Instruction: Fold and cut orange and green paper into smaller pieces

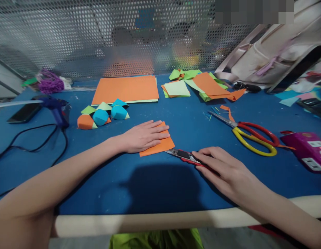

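Note:
An orange piece of paper (156, 149) lies on the blue tabletop (103, 186), folded as far as I can see. My left hand (146, 136) rests flat on it, fingers stretched out to the right, covering much of its surface. A red and black utility knife (187, 157) is in my right hand (219, 169), thumb and fingers closed around its handle. Its blade points left and reaches the paper's lower right edge. I cannot tell whether the blade is inside a fold or under the sheet.
Behind are large orange sheets (126, 90), small paper squares (177, 88) and small folded paper pieces (100, 117). Scissors (243, 133) and a purple power strip (307, 152) lie right. A blue glue gun (55, 109), its cord and a phone (25, 112) are left. A perforated metal panel (98, 41) stands behind.

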{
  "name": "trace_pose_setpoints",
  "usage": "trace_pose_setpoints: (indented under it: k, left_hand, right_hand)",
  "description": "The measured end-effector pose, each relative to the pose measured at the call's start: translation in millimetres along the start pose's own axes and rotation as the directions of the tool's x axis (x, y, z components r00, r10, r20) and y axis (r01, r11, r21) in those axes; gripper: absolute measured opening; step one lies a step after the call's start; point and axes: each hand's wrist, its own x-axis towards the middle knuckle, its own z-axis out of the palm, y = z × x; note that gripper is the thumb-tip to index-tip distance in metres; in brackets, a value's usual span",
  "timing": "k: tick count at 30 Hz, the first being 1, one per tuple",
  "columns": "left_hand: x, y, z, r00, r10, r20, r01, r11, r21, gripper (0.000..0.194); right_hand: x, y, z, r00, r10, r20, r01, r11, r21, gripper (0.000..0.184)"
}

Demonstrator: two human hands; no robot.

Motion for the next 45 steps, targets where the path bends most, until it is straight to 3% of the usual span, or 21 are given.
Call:
trace_pose_setpoints:
  k: [45]
  left_hand:
    - [-1, 1, -0.3, 1.000, 0.015, 0.021, -0.015, 1.000, 0.015, 0.051]
  right_hand:
    - [19, -17, 14, 0.998, -0.040, 0.054, 0.035, 0.996, 0.078, 0.026]
